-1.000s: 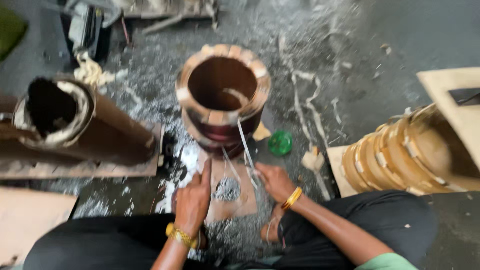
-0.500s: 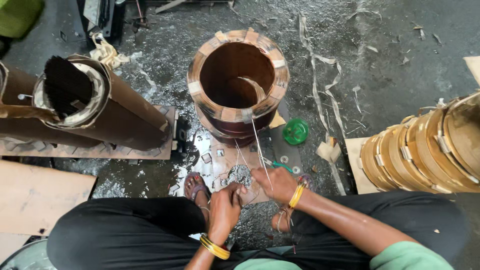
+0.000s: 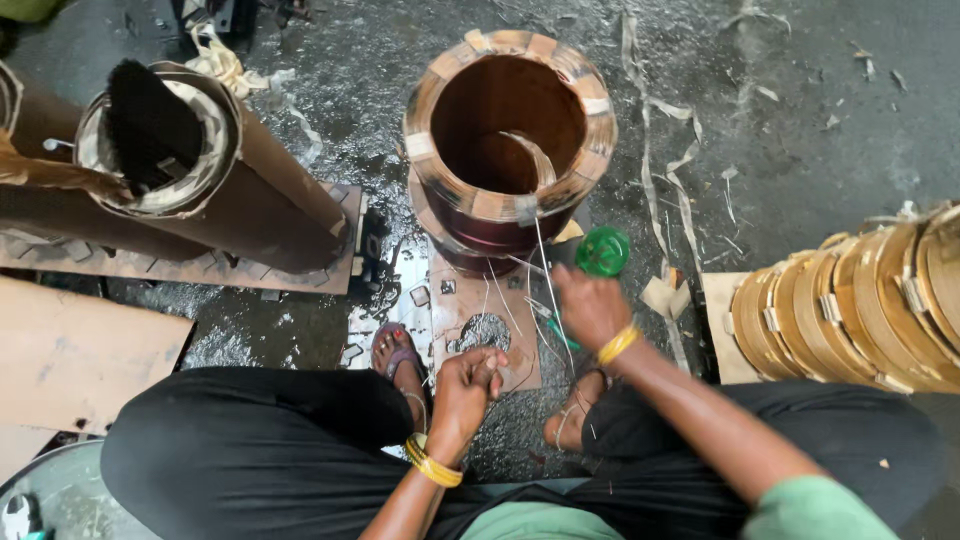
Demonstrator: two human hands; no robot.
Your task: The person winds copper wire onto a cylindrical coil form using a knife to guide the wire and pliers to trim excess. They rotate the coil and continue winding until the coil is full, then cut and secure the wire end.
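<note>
Copper-brown and wound in flat bands, the upright coil is standing on the wet floor just in front of the seated person, with a small board under its base. From its near rim a thin wire is coming down toward the hands, so it is probably being kept taut between the coil and the person.

The right hand is closing around this wire near the coil's foot, its fingers curled shut on it, and a tool with a green handle is lying just beside it, touching or nearly touching the hand; I cannot tell which. The left hand is lower, between the knees, its fingers pinched together on the lower wire ends.

The bare feet are resting on the board at each side, perhaps for holding it steady. At the left, a long brown tube is lying on flat cardboard. At the right, a second ribbed coil is lying on its side, well apart from the hands.
</note>
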